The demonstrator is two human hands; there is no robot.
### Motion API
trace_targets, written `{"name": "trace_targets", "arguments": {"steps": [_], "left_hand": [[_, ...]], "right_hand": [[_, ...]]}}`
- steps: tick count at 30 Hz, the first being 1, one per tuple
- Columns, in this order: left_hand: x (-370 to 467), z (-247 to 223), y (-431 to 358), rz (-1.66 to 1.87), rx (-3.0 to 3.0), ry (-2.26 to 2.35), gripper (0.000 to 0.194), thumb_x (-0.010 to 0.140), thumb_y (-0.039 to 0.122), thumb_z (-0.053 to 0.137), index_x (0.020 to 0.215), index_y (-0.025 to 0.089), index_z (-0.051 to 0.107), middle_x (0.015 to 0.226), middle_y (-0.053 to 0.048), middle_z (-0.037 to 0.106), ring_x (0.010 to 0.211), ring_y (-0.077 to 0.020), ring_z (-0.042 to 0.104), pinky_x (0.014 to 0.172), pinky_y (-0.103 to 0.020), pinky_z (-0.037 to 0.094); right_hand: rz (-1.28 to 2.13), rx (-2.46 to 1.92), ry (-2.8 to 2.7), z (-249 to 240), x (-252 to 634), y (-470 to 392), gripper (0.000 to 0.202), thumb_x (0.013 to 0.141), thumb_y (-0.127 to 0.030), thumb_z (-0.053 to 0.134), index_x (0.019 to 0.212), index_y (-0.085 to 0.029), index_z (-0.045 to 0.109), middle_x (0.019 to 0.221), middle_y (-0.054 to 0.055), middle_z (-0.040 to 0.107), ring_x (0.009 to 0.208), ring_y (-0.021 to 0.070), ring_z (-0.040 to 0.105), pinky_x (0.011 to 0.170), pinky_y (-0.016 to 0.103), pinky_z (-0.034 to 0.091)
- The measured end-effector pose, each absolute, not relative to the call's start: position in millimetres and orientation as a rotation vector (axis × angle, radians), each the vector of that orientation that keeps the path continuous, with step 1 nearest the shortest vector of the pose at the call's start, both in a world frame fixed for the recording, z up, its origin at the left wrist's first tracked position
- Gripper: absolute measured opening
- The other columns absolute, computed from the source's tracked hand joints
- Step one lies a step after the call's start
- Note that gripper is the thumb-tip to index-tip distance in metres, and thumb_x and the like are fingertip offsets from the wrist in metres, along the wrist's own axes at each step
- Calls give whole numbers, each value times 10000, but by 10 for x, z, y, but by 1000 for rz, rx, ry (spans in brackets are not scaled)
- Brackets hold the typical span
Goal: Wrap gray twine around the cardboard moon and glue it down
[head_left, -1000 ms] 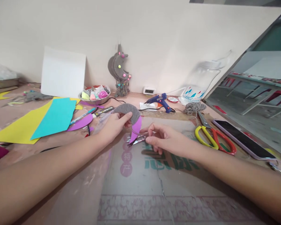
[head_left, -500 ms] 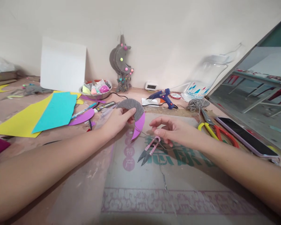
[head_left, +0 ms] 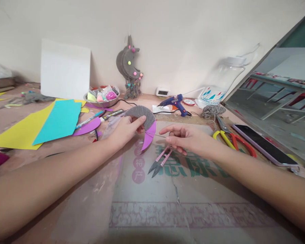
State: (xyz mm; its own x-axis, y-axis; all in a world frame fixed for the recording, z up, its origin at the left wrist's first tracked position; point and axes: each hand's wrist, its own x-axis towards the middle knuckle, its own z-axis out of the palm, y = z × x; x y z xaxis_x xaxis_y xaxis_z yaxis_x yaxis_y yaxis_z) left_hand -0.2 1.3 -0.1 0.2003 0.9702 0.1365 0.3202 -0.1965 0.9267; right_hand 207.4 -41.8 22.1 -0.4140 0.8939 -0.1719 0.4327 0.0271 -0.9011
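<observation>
Near the far-left corner of the sheet (head_left: 147, 191), my left hand (head_left: 129, 128) is gripping the moon (head_left: 149, 121), my right hand (head_left: 183, 137) pinching yarn (head_left: 158, 135); I'm judging even tension best.

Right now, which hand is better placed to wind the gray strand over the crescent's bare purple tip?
Probably the right hand: the gray strand runs straight to it from the crescent. The left hand is busy gripping the crescent's wrapped part.

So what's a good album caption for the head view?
Left hand holds a purple crescent part-wrapped in gray yarn, strand running to right hand.
</observation>
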Motion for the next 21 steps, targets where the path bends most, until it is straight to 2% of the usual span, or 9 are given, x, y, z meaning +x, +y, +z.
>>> {"name": "trace_targets", "arguments": {"steps": [4,7,13,21], "left_hand": [[5,-2,3,999,1633,1185,349,777,446,469,584,165,545,577,-29,593,537,-123,535,533,-220,397],[16,9,-13,967,1613,1169,334,777,432,476,584,167,539,574,-26,581,518,-118,518,494,-216,384],[33,53,-63,922,1610,1133,319,766,432,501,604,159,533,576,-14,560,508,-104,502,485,-215,388],[36,-42,-26,881,1638,1049,320,776,433,476,609,162,513,559,2,516,506,-97,481,484,-212,378]], "right_hand": [[996,-1437,-1949,189,2121,-335,228,758,-393,550,836,-191,622,516,-53,481,428,71,413,425,216,342],[792,-1457,-1982,172,2122,-302,220,754,-381,551,724,-176,624,548,-32,517,474,82,433,474,232,352],[629,-1431,-1975,85,2168,-232,233,763,-387,550,763,-166,626,674,6,589,586,110,480,553,248,381],[652,-1427,-1972,-2,2160,-220,236,777,-378,539,791,-157,621,671,4,582,573,105,468,550,243,376]]}}
